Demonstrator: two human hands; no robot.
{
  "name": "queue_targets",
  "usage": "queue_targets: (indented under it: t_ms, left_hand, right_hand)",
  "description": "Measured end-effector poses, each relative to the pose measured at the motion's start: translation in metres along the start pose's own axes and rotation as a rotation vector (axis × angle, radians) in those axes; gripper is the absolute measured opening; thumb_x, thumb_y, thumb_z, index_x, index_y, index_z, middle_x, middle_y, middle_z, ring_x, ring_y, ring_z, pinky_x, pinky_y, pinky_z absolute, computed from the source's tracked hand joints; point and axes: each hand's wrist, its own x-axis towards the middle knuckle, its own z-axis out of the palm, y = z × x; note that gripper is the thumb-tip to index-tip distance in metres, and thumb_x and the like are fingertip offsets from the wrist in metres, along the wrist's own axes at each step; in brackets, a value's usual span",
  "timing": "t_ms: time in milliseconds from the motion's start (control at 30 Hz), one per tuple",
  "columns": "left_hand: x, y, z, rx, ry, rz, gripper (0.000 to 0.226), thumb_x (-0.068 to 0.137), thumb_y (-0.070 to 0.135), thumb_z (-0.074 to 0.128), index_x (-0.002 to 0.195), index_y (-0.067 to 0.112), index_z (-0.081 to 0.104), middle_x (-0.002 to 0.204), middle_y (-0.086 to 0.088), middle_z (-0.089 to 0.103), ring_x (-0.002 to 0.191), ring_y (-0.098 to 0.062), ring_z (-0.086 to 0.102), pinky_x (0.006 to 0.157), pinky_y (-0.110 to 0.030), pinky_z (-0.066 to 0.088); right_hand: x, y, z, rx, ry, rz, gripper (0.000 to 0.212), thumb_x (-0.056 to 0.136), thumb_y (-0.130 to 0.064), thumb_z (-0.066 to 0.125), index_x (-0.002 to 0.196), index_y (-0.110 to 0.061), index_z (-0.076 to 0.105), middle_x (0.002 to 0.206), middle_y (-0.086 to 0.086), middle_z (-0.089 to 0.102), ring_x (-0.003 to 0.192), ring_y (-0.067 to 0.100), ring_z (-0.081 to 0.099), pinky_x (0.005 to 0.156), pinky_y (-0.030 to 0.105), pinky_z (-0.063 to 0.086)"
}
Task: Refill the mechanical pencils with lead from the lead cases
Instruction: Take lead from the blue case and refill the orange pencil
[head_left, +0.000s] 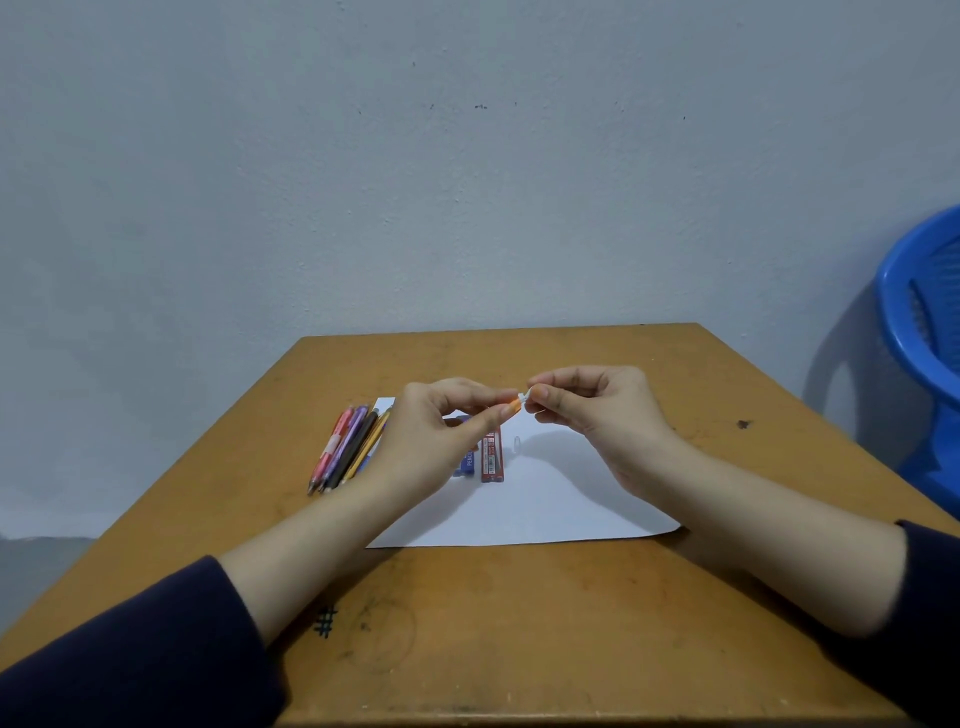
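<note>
Barely begun, I judge. The left hand (447, 415) has a closed grip on an orange pencil (513, 405) above the paper (545, 499); the right hand (592, 405) pinches its white tip (523, 398) (likely the eraser). The lead cases (492, 457) lie on the paper, other pencils (345, 449) wait on the bench (519, 623).

Plain study corner, looks like a home room or a simple classroom.
Small worn wooden desk (519, 623) set against a bare, scuffed grey wall (467, 182); 1 blue plastic chair (924, 338) at the right edge. Desk top has stains and pen scribbles, incl. a # mark (325, 622). On it lie 1 white paper sheet (545, 509), a bunch of mechanical pencils (345, 449) and 2 lead cases (491, 457).
</note>
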Motion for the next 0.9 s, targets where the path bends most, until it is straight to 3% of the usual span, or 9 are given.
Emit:
queue_targets:
  t_ms: [567,733,900]
  left_hand:
    - [0.0000,-0.0015,-0.0001,-0.017,0.007,0.021,0.009,0.080,0.015,0.074,0.089,0.015,0.076,0.084,0.007,0.073,0.083,-0.006,0.066,0.065,-0.017,0.050]
    - [-0.0005,-0.0035,-0.0013,0.011,0.005,0.032,0.010,0.079,0.017,0.074,0.088,0.018,0.076,0.085,0.004,0.072,0.083,-0.008,0.067,0.068,-0.022,0.055]
    - [0.0012,-0.0040,-0.0005,0.001,0.019,0.012,0.010,0.080,0.016,0.074,0.086,0.025,0.074,0.084,0.012,0.072,0.082,-0.004,0.066,0.065,-0.018,0.051]
  right_hand:
    - [-0.0030,0.0042,0.0039,0.095,-0.047,0.015,0.008,0.078,-0.001,0.070,0.076,-0.009,0.070,0.070,0.007,0.070,0.070,0.017,0.066,0.072,0.027,0.055]
    - [-0.0028,0.0048,0.0022,0.078,-0.057,0.020,0.005,0.078,-0.001,0.070,0.079,-0.006,0.071,0.072,0.010,0.069,0.071,0.017,0.065,0.073,0.026,0.056]
    - [0.0019,0.0064,0.0008,0.073,-0.037,0.022,0.007,0.084,-0.009,0.067,0.083,-0.009,0.073,0.076,0.011,0.070,0.074,0.018,0.066,0.077,0.031,0.056]
